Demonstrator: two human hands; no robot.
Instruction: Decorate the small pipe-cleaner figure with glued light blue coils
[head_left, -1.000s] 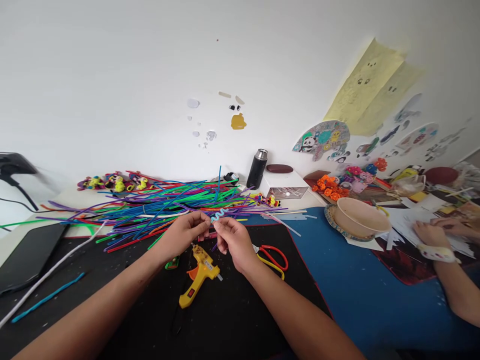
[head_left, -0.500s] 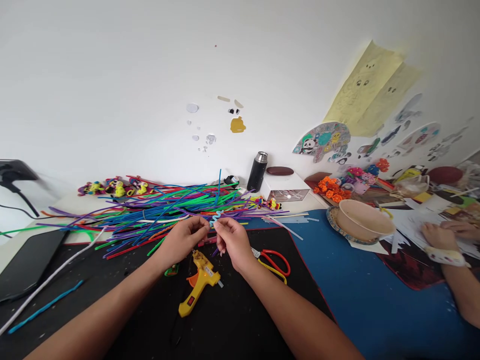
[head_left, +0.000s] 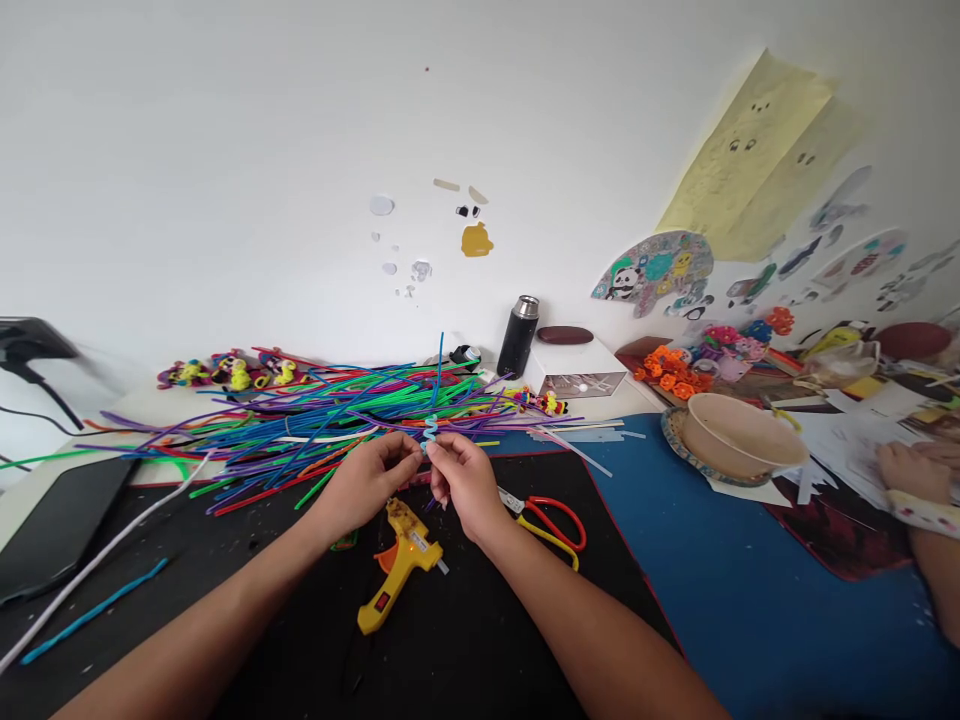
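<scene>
A light-blue pipe cleaner (head_left: pixel 430 430), bent into a zigzag or coil, stands up between my fingertips. My right hand (head_left: pixel 466 480) pinches its lower part between thumb and fingers. My left hand (head_left: pixel 375 480) is closed with its fingertips at the same lower end, which the fingers hide. Just below the hands, a yellow glue gun (head_left: pixel 405 565) lies on the black mat (head_left: pixel 285 620). Pliers (head_left: pixel 551 525) with red and yellow handles lie to the right of my right wrist. Behind the hands spreads a heap of coloured pipe cleaners (head_left: pixel 322 420).
A blue pipe cleaner (head_left: pixel 94 612) and a white cable (head_left: pixel 112 545) lie at the left, near a black tablet (head_left: pixel 64 525). At the back stand a black flask (head_left: pixel 518 340) and a white box (head_left: pixel 577 368). Rightward are a bowl (head_left: pixel 742 440) and another person's hand (head_left: pixel 911 472).
The zigzag pipe cleaner has turned from a rightward slant to nearly upright between my fingers. The view has shifted slightly. The other person's hand sits nearer the right edge.
</scene>
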